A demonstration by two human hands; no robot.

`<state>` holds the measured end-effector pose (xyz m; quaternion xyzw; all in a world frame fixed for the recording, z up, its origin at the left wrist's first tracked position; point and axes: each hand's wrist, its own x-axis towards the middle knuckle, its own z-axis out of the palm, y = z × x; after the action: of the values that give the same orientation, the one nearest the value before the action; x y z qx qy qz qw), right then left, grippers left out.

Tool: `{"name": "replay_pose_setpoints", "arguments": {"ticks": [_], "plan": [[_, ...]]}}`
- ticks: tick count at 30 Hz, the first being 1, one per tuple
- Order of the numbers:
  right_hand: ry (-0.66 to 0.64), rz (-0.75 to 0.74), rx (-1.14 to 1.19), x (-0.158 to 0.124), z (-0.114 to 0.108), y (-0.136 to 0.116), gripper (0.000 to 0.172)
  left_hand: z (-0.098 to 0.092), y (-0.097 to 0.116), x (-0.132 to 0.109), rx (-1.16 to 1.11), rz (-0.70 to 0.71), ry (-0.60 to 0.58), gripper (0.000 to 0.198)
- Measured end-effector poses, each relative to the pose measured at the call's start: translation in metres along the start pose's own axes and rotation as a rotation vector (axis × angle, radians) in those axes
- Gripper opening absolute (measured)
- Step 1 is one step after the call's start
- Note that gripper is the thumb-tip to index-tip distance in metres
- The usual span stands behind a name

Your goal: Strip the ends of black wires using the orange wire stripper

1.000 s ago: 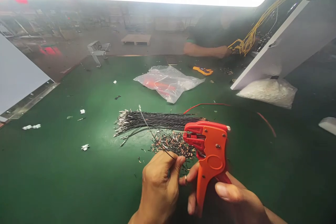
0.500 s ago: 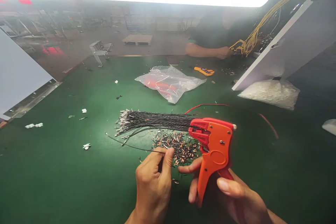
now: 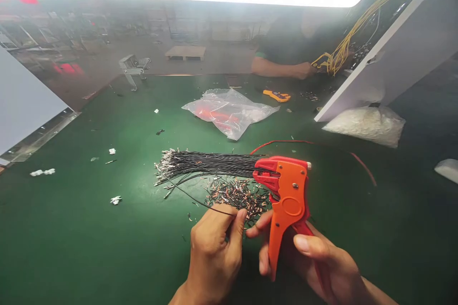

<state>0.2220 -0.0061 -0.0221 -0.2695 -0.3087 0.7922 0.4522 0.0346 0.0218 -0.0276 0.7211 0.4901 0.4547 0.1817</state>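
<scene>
Your left hand (image 3: pixel 214 252) is on the near side of the bundle of black wires (image 3: pixel 211 164), with its fingers (image 3: pixel 238 226) pinched shut on a single black wire (image 3: pixel 193 198). That wire runs from your fingertips up and left, and its far tip lies by the bundle's left end, where the metal tips fan out.

Your right hand (image 3: pixel 315 262) is near the bundle's right end and is wrapped round the handles of the orange wire stripper (image 3: pixel 288 200). The thumb is laid over the top and the forefinger reaches out toward the left hand, almost touching it. The stripper stands upright with its red head right against the bundle's right end. I can't tell whether anything is between its blades.

A heap of coppery scraps (image 3: pixel 238 198) lies on the green bench (image 3: pixel 89 238) just this side of the bundle, between it and your hands. A thin red wire (image 3: pixel 286 142) curves past the bundle's right end. Beyond the bundle there's a clear plastic bag (image 3: pixel 229 112) with something red inside. Farther beyond it, a co-worker's hand (image 3: pixel 304 70) is at some yellow wires (image 3: pixel 339 52). A white bag (image 3: pixel 365 125) sits well off to the bundle's right.
</scene>
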Motion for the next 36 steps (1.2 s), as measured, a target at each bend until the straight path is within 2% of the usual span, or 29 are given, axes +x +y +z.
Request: {"name": "replay_pose_setpoints", "arguments": {"ticks": [6,13,18,23,31,36], "plan": [[0.008,-0.011,0.026,0.001,-0.001,0.004,0.032,-0.002,0.002,-0.001,0.029,0.051,-0.028,0.024],[-0.038,-0.023,0.057,-0.002,-0.001,0.011,0.032,0.002,0.001,-0.007,0.137,0.135,0.023,0.023],[-0.023,-0.006,0.062,-0.002,0.001,0.011,0.034,0.003,0.002,-0.008,0.208,0.147,0.047,0.027],[-0.031,-0.026,0.078,-0.002,0.003,0.010,0.032,0.001,0.000,-0.010,0.228,0.149,0.023,0.027],[-0.034,-0.022,0.120,-0.004,0.003,0.012,0.034,0.005,0.002,-0.011,0.208,0.056,0.023,0.028],[-0.051,-0.020,0.040,-0.004,0.002,0.010,0.035,-0.007,-0.003,0.001,0.245,-0.065,0.127,0.029]]}}
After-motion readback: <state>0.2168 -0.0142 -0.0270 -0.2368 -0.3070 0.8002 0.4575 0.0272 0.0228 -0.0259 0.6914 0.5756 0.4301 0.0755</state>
